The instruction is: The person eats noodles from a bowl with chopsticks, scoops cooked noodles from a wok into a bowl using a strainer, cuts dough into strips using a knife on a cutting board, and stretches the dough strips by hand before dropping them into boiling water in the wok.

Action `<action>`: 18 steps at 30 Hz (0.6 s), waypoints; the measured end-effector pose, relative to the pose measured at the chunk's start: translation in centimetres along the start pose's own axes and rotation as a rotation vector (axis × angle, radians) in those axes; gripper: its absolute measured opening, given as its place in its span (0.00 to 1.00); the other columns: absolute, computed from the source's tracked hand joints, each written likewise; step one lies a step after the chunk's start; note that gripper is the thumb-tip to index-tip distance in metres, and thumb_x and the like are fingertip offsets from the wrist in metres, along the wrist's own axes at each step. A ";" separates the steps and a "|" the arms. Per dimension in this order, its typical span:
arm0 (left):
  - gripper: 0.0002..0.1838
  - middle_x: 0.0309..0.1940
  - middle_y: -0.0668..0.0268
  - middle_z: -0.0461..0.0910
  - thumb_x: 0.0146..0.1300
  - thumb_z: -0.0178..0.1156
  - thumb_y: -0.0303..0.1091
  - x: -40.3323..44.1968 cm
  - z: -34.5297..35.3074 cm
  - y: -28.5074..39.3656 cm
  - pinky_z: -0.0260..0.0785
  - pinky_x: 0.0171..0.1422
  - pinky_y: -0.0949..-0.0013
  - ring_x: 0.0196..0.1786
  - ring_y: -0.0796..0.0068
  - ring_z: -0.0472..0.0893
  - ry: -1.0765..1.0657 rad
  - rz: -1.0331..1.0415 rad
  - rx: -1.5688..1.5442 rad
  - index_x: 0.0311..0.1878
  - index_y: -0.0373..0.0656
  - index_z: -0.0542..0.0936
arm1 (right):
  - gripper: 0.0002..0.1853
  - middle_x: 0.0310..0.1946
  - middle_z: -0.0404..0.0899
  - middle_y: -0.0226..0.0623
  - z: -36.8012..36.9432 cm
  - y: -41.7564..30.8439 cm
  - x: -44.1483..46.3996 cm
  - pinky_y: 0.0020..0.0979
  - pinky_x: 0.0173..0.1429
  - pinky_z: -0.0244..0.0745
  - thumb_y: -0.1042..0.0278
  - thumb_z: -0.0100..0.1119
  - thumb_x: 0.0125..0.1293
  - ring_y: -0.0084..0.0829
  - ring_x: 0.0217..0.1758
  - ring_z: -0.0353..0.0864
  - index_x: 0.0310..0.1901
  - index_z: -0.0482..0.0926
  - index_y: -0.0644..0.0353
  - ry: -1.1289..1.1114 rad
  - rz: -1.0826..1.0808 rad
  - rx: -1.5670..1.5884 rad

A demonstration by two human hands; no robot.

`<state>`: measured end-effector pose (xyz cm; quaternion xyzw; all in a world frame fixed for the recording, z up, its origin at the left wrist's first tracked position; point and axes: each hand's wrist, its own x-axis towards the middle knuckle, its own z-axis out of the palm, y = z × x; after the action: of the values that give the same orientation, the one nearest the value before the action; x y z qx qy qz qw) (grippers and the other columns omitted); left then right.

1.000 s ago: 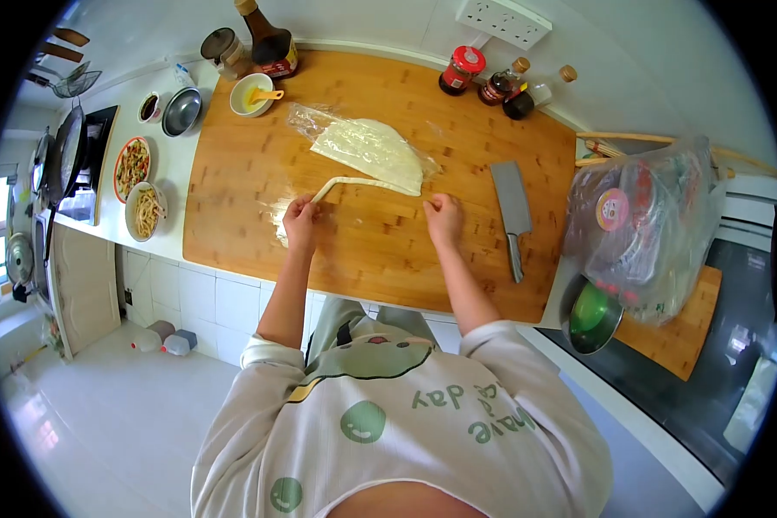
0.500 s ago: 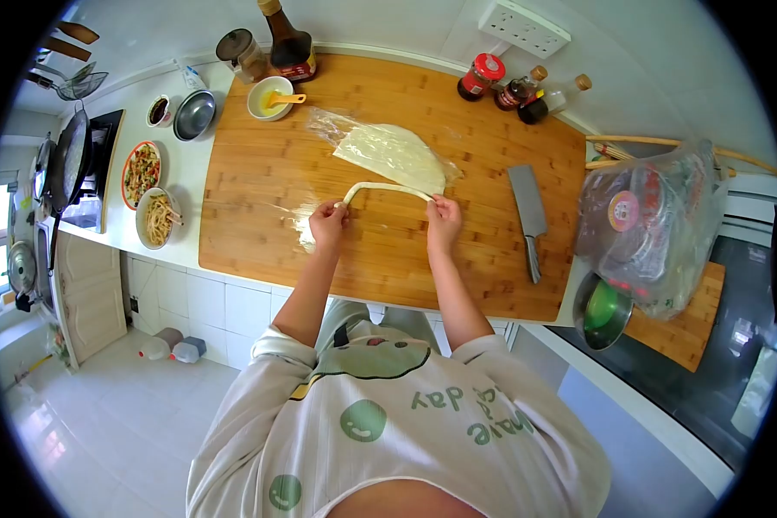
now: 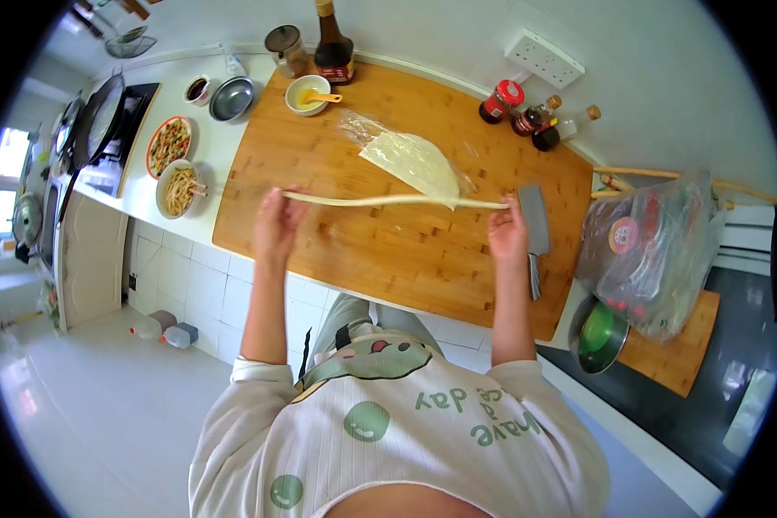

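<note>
A long, thin dough strip (image 3: pixel 380 201) is stretched nearly straight between my two hands, over the wooden board (image 3: pixel 388 250). My left hand (image 3: pixel 276 220) pinches its left end near the board's left side. The right end is pinched in my right hand (image 3: pixel 508 229), close beside the cleaver (image 3: pixel 534 224). Behind the strip lies a flat piece of dough (image 3: pixel 414 161) under clear plastic film, its lower tip close to the strip.
A bowl with a yellow brush (image 3: pixel 307 95), a dark sauce bottle (image 3: pixel 333 52) and a jar stand at the back left. Small bottles and a red-lidded jar (image 3: pixel 502 101) line the back right. Food bowls (image 3: pixel 180 190) are left; a plastic bag (image 3: pixel 647 250) is right.
My right hand has taken hold of the strip's right end. Both hands have moved apart, and the curved strip is now longer and nearly straight. The view has shifted.
</note>
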<state>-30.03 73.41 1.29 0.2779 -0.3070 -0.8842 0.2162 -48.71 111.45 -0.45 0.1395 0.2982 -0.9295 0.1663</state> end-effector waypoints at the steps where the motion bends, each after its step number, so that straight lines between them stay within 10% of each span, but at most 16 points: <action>1: 0.08 0.44 0.60 0.80 0.68 0.54 0.35 0.1 -2.6 1.6 0.79 0.48 0.66 0.47 0.65 0.81 0.035 0.048 -0.053 0.43 0.41 0.76 | 0.09 0.38 0.82 0.36 0.2 -1.7 0.3 0.27 0.38 0.82 0.69 0.53 0.68 0.28 0.37 0.83 0.46 0.77 0.61 -0.028 0.006 0.002; 11: 0.18 0.61 0.52 0.70 0.69 0.51 0.33 -7.6 -15.7 18.5 0.67 0.67 0.55 0.64 0.55 0.69 0.292 0.431 -0.055 0.58 0.34 0.68 | 0.10 0.46 0.80 0.42 1.4 -16.6 7.2 0.34 0.52 0.80 0.71 0.52 0.68 0.38 0.51 0.79 0.47 0.76 0.66 -0.182 -0.140 -0.113; 18: 0.17 0.53 0.52 0.77 0.69 0.51 0.32 -11.7 -12.9 23.8 0.72 0.60 0.59 0.56 0.57 0.77 0.312 0.543 0.178 0.56 0.33 0.70 | 0.12 0.45 0.79 0.42 10.7 -15.7 5.6 0.33 0.46 0.79 0.70 0.58 0.63 0.36 0.48 0.80 0.47 0.75 0.61 -0.181 -0.345 -0.452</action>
<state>-8.18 57.34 12.75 0.3357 -0.4092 -0.7107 0.4634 -61.63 115.80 13.93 -0.0373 0.5008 -0.8628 0.0584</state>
